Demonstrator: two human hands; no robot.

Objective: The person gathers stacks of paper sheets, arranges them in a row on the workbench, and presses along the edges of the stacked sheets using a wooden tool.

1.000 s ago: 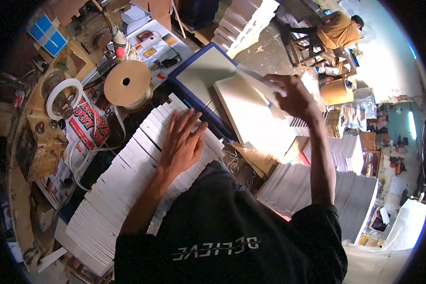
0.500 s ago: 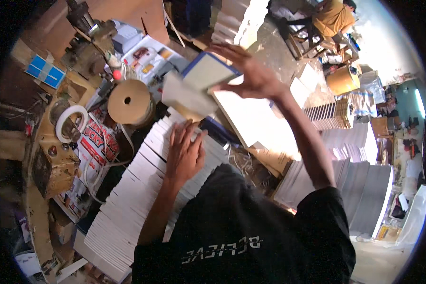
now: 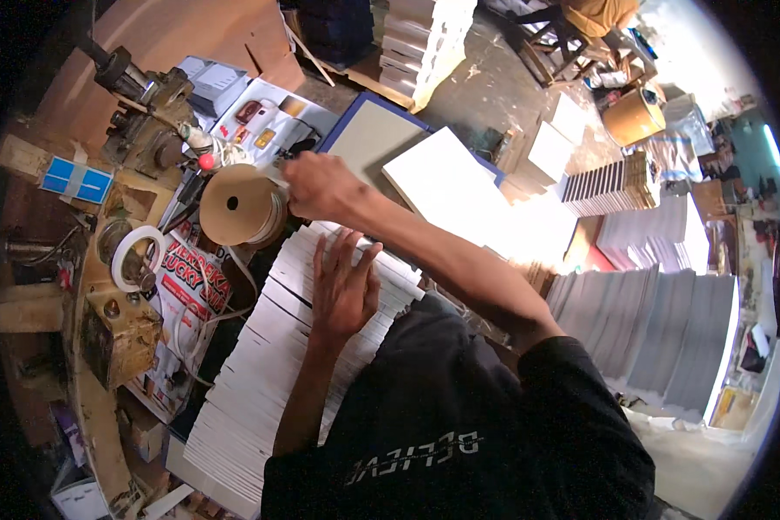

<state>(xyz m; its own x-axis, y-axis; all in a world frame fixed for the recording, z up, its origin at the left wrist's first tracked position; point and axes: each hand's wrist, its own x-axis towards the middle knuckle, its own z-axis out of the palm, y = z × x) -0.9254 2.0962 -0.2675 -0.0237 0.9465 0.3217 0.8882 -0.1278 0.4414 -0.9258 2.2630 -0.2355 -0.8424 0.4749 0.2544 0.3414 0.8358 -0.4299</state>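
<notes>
My left hand lies on a long row of white paper booklets packed tightly side by side, its fingers stretched out near the far end. My right arm crosses over that far end. My right hand is closed in a fist just right of a cardboard-sided spool; whatever it grips, if anything, is hidden by the fingers. Beyond the wrist lies a blue-edged pale board, with a white stack of sheets overlapping it.
A worn machine carrying a white ring stands at left. Printed sheets and a white cord lie beside the booklets. Tall paper stacks are at right, a yellow container farther back. A person sits at the far right.
My right hand has moved left and down from above the blue-edged board to beside the spool, and its spread fingers have closed. A blurred pale piece near it is gone. My left hand stays on the booklets.
</notes>
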